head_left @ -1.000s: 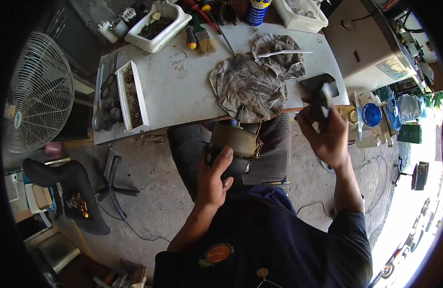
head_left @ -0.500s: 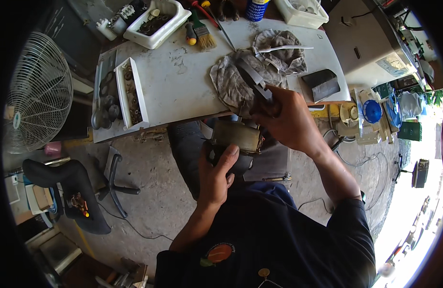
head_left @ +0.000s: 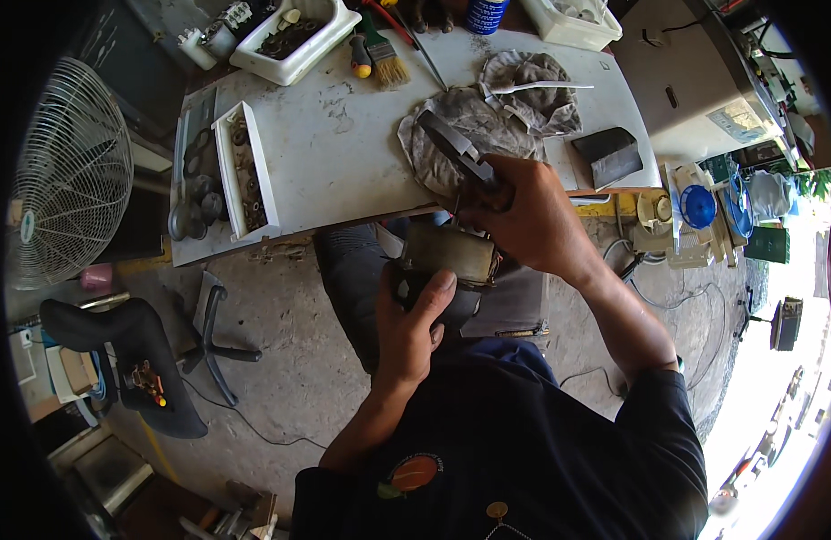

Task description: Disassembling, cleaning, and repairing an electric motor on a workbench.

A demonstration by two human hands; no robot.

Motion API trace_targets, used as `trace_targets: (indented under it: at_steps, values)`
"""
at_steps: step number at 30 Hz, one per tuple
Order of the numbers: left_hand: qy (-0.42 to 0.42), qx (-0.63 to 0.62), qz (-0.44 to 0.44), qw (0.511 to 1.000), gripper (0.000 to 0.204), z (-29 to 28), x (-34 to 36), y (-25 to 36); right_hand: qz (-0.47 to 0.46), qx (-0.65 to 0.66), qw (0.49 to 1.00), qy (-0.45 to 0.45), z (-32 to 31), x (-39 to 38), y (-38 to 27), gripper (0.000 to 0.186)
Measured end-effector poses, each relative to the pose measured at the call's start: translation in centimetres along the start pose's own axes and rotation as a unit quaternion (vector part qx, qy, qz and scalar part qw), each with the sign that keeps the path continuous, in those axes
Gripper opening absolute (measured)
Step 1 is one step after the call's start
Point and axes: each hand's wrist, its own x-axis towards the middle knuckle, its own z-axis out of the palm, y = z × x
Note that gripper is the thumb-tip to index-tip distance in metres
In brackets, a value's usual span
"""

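1. Head view, reference: clock positions are read from the cylindrical part (head_left: 447,254), with 12 o'clock toward the top of the view.
2. Task part: the cylindrical part, tan above and dark below, is located over the lap, just off the near edge of the worktop (head_left: 325,162).
3. Left hand (head_left: 406,328): positioned at 7 o'clock. The fingers are wrapped around the dark lower section; the thumb lies along its near side.
4. Right hand (head_left: 532,216): positioned at 2 o'clock, close beside the tan section. The fingers are clenched on a dark strip (head_left: 447,139), which extends toward 12 o'clock above a stained cloth (head_left: 420,171). Contact between strip and cylindrical part cannot be determined; the hand covers that area.
5. Worktop, 1 to 2 o'clock: a second cloth (head_left: 560,112) carries a slender white stick (head_left: 546,86). A dark sheet (head_left: 611,157) lies at 2 o'clock.
6. Worktop, 10 to 12 o'clock: a narrow white tray (head_left: 264,193) of small parts sits near 10; a white tub (head_left: 294,76) is at 11; a paintbrush (head_left: 387,67) lies between 11 and 12.
7. Worktop, far edge: a blue can (head_left: 486,16) is at 12, and another white tub (head_left: 585,38) is at 1.
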Motion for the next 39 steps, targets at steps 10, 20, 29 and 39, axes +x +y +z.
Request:
trace_targets:
  at_steps: [10,20,29,39]
  values:
    - [-0.016,0.005,0.008,1.0,0.025,-0.38,0.13,-0.25,0.008,-0.002,1.0,-0.002,0.06,0.14,-0.2,0.019]
    - [-0.008,-0.003,-0.005,1.0,0.026,-0.06,-0.09,0.06,0.017,-0.014,1.0,-0.02,-0.26,0.16,-0.21,0.018]
    - [-0.011,-0.012,-0.005,1.0,0.026,-0.27,0.05,-0.07,0.007,-0.007,1.0,-0.016,-0.1,0.28,-0.21,0.018]
    - [-0.035,-0.012,0.006,0.999,0.024,-0.88,0.41,-0.5,0.006,-0.005,1.0,-0.021,-0.3,0.31,-0.22,0.017]
